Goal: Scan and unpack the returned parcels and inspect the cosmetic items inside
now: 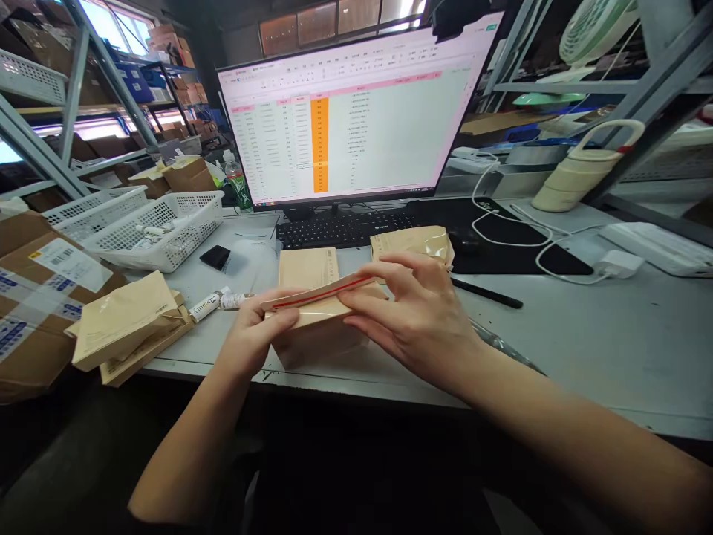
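Seen from the head camera, both hands grip a tan package [320, 340] in front of the monitor [384, 130], over the near edge of the worktop [601, 334]. The left hand [253, 331] clasps its left end, thumb on top; the right hand [415, 308] pinches the folded-up flap [327, 287] nearer the other end. Being held at two spots likely keeps the flap, with its red strip [317, 295], straight and the package steady. Two tan packets [308, 267] lie between package and monitor; others, stacked [128, 319] to the monitor's left, are perhaps there for easy reach.

The worktop is pale and scuffed, with a keyboard [345, 230] at the monitor's foot, a white basket [161, 241] to its left and a dark mat [535, 249] to its right. Metal shelves [590, 87] flank the monitor, those on its right bearing a fan [590, 33].
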`<state>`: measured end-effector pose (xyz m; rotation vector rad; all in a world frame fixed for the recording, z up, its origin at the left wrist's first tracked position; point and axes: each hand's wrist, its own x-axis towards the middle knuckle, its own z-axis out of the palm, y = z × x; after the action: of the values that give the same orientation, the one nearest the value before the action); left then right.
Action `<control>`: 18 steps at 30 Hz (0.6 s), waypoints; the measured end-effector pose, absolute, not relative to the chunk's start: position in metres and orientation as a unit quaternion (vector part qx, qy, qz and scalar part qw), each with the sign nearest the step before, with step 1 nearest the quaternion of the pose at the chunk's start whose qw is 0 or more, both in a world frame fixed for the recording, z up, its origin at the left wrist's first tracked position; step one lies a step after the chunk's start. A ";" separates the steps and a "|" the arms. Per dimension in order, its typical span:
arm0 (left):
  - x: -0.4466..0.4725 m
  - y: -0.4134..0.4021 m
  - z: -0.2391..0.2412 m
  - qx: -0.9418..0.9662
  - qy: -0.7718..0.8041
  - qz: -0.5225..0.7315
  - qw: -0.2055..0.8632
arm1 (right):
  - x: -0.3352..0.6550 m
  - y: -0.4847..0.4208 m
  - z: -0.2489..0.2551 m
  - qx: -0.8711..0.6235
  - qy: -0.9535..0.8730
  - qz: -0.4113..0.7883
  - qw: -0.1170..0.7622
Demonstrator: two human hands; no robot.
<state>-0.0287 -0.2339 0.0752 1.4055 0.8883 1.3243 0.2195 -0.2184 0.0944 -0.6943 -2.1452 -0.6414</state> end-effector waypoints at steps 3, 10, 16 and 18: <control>-0.034 -0.232 0.070 0.635 0.350 0.561 0.400 | 0.218 -0.210 0.091 -0.239 -0.841 -0.179 0.450; -0.052 -0.216 0.077 0.802 0.321 0.480 0.152 | 0.211 -0.184 0.081 -0.259 -0.877 -0.053 0.402; -0.042 -0.218 0.052 0.771 0.313 0.542 0.122 | 0.210 -0.181 0.075 -0.270 -0.851 0.054 0.447; -0.039 -0.223 0.026 0.719 0.365 0.569 0.162 | 0.209 -0.181 0.072 -0.272 -0.836 0.043 0.474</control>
<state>-0.0394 -0.2229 0.0265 2.0525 1.0411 1.6240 0.2093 -0.1810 0.0716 -0.6660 -2.0456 0.1062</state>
